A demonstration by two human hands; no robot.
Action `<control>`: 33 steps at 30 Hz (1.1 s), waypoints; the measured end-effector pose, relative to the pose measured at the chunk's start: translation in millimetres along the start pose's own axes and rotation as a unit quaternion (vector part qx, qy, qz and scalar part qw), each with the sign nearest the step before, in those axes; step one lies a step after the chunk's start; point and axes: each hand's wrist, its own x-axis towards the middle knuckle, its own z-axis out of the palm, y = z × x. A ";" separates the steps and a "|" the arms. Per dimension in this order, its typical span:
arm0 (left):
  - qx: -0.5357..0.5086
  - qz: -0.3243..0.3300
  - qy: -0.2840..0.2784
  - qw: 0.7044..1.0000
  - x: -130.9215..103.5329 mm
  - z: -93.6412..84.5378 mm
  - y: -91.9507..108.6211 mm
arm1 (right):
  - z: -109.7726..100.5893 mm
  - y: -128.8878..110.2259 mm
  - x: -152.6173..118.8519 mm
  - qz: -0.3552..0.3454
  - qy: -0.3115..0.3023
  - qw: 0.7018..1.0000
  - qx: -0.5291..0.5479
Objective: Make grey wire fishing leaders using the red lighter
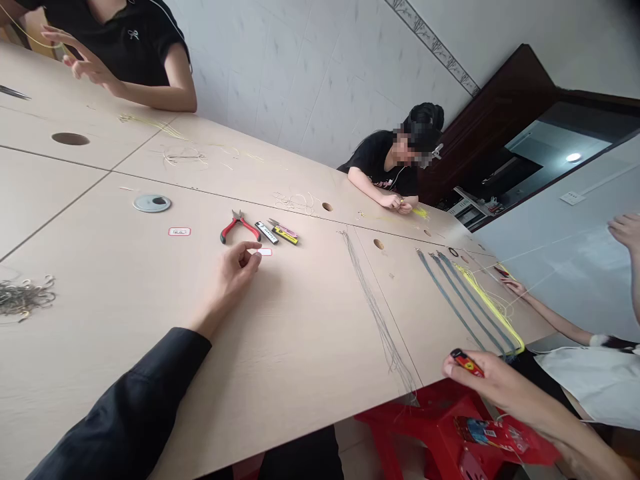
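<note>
My left hand (235, 270), in a black sleeve, is above the table with curled fingers. Its thumb and index fingertips come close together beside a small red-edged white label (265, 252); anything thin between them is too small to make out. My right hand (480, 377) grips a red and black lighter (467, 363) past the table's near edge. Beyond my left hand lie red-handled pliers (255, 230), a white and black lighter (267, 233) and a yellow and pink cutter-like item (285, 233). A bundle of thin grey cords (370, 293) stretches between my hands.
Metal hooks (25, 297) are piled at left. Blue-grey cords (450, 303) and yellow cords (487, 300) lie at right. Co-workers sit across, one person (150, 60) at left, another (385, 167) farther right; a third person's hand (515, 287) reaches in. A red stool (425, 427) stands below.
</note>
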 end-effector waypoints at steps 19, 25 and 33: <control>0.002 -0.009 0.010 1.000 3.7 2.2 -6.8 | 73.4 68.8 -12.7 0.065 -0.019 0.990 -0.120; -0.006 -0.008 0.008 1.000 3.8 2.8 -7.7 | 80.9 89.4 -15.1 0.118 0.029 0.990 -0.076; -0.006 -0.005 0.003 1.000 2.9 2.2 -3.3 | 134.8 116.5 -12.3 0.076 0.000 0.996 0.043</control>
